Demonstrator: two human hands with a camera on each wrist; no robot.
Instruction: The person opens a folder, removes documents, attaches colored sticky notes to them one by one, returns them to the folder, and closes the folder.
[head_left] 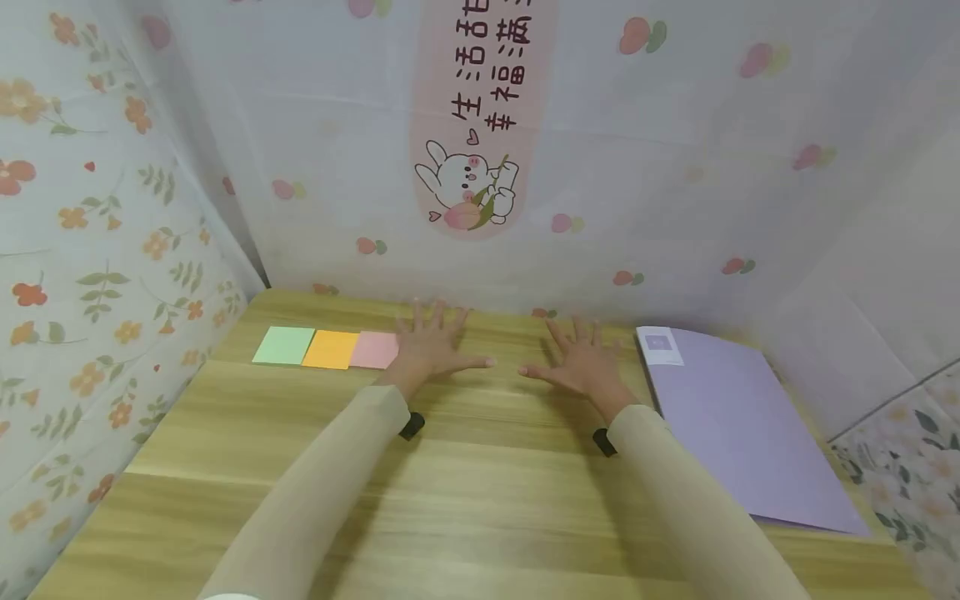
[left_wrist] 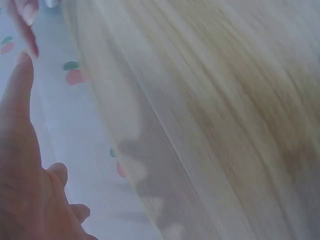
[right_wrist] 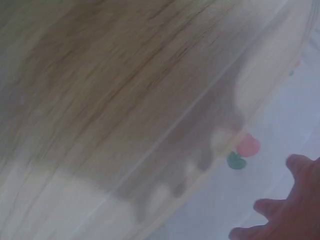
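Note:
Both hands reach out over the far part of the wooden table point(head_left: 480, 492), fingers spread and holding nothing. My left hand point(head_left: 429, 346) is just right of a pink sticky note pad point(head_left: 373, 350) and hides part of its edge in the head view. Left of that pad lie an orange pad point(head_left: 331, 349) and a green pad point(head_left: 284, 345), in a row. My right hand point(head_left: 588, 367) is nearest to a purple folder point(head_left: 750, 417) with a white label point(head_left: 660, 346). In the wrist views, the left hand point(left_wrist: 25, 165) and right hand point(right_wrist: 290, 210) cast shadows on the wood.
A white curtain point(head_left: 337, 167) with fruit prints and a rabbit picture point(head_left: 468, 187) stands behind the table's far edge. Flowered cloth point(head_left: 97, 250) hangs at the left, and pale cloth point(head_left: 870, 333) at the right. Black bands point(head_left: 412, 426) show at the wrists.

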